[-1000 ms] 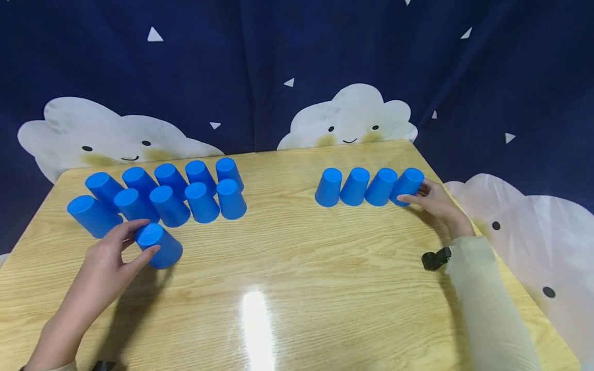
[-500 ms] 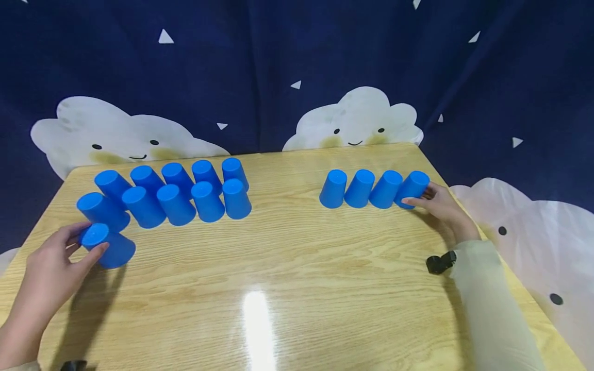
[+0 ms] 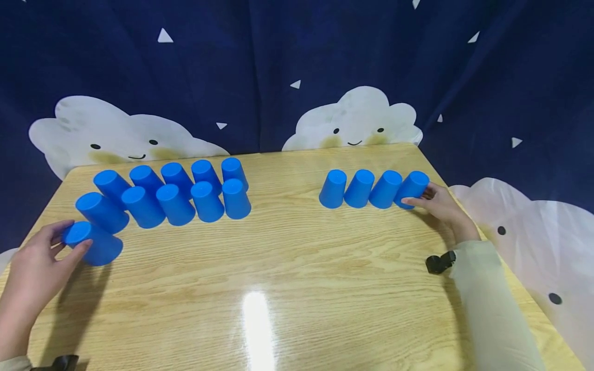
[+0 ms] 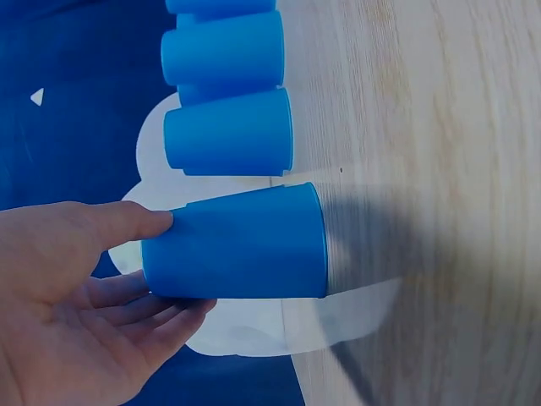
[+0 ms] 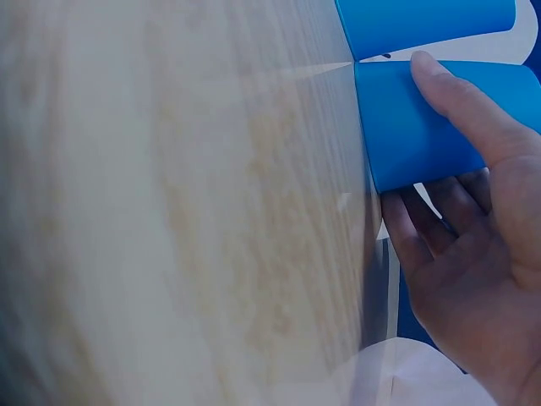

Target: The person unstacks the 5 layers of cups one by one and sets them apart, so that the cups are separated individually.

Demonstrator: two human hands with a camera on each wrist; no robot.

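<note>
My left hand (image 3: 37,268) holds an upside-down blue cup (image 3: 99,247) at the left of the table, thumb on one side and fingers round the other. In the left wrist view this cup (image 4: 237,245) has its wide rim at or just above the tabletop; I cannot tell which. Over at the right, my right hand (image 3: 443,208) grips the end cup (image 3: 412,188) of a short row of inverted blue cups (image 3: 359,188). The right wrist view shows the thumb across that cup (image 5: 423,127), whose rim is at the table and beside its neighbour.
Behind the left hand stand two rows of inverted blue cups (image 3: 176,206), several in each. The wooden table (image 3: 297,268) has a bright glare patch near the front. A dark blue curtain (image 3: 260,67) with printed clouds hangs along the back and right edges.
The left hand has carried its cup leftward, from in front of the front row's middle to beyond its left end. The right hand keeps its hold on the end cup.
</note>
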